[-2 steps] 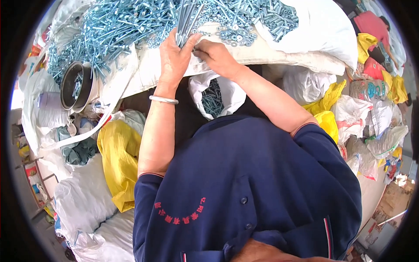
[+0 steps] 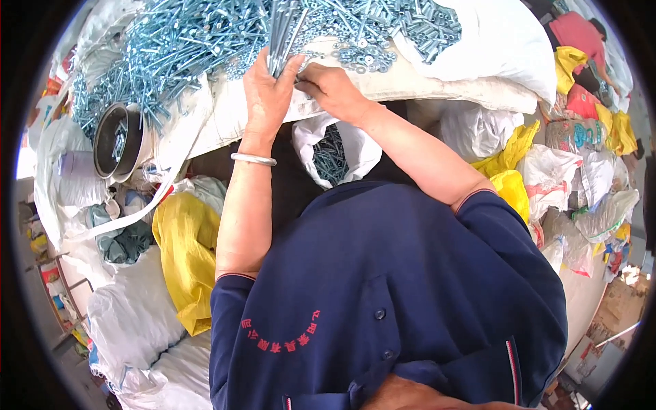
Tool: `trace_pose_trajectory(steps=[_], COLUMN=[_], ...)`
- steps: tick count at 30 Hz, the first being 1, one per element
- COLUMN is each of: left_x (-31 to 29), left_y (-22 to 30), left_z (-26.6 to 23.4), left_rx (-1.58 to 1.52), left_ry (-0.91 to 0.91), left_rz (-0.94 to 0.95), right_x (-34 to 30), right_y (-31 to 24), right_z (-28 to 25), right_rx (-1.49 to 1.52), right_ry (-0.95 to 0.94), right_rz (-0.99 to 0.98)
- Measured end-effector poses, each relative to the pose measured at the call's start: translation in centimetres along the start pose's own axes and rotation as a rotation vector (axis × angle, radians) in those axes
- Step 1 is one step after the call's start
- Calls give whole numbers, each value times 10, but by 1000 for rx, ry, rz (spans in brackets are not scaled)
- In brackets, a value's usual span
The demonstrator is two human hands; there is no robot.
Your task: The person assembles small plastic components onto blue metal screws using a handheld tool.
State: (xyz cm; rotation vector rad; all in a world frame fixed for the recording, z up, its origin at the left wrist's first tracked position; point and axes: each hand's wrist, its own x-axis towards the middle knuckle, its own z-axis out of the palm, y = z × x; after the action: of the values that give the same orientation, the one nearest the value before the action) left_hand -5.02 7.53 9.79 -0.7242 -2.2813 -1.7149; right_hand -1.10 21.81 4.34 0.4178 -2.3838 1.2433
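My left hand [image 2: 266, 96] is closed around a bundle of long silvery bolts [image 2: 281, 37] that stick up past the fingers. Close beside it, my right hand [image 2: 333, 87] has its thumb and fingers pinched together near the lower part of the bundle; what lies between them is too small to make out. Both hands are above the near edge of a cloth-covered work surface [image 2: 232, 109]. Beyond them spreads a heap of loose bolts [image 2: 198, 41], with washers and nuts [image 2: 362, 55] to its right. Below, a white sack [image 2: 369, 154] stands open with dark bolts [image 2: 330, 157] inside.
A round metal pot [image 2: 102, 140] with a few bolts sits at the left edge. Short metal sleeves [image 2: 434, 34] lie at the back right by white sheeting [image 2: 506, 48]. Yellow sacks [image 2: 184, 256] and white bags [image 2: 133, 301] crowd the sides. Another person [image 2: 581, 37] bends over at far right.
Both hands and the bundle appear slightly farther left, along with the surroundings, as the view shifts a little. The left hand keeps its hold on the bolts.
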Motion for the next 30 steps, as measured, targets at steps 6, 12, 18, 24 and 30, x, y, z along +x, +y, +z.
trace_pose_trajectory(steps=[6,12,18,24,30], left_x=[-17,-46,-69,-80,-84], left_y=[12,8,-13,-16,-11], left_z=[0,4,7,14,14], left_rx=[32,-103,-129,-415,-389], left_ry=[13,-82,-100,-61,-44], left_rz=[-53,-240,-354,-539,-478], right_x=[-15,-49,-38,-31,-31], right_y=[-25,-29,35,76,81], right_z=[-10,-18,-115,-176,-167], right_rx=[-113,-87,-466,-1130,-1130], right_ry=[-66,-267,-3,-104,-171], right_rz=[7,142,65,86,228])
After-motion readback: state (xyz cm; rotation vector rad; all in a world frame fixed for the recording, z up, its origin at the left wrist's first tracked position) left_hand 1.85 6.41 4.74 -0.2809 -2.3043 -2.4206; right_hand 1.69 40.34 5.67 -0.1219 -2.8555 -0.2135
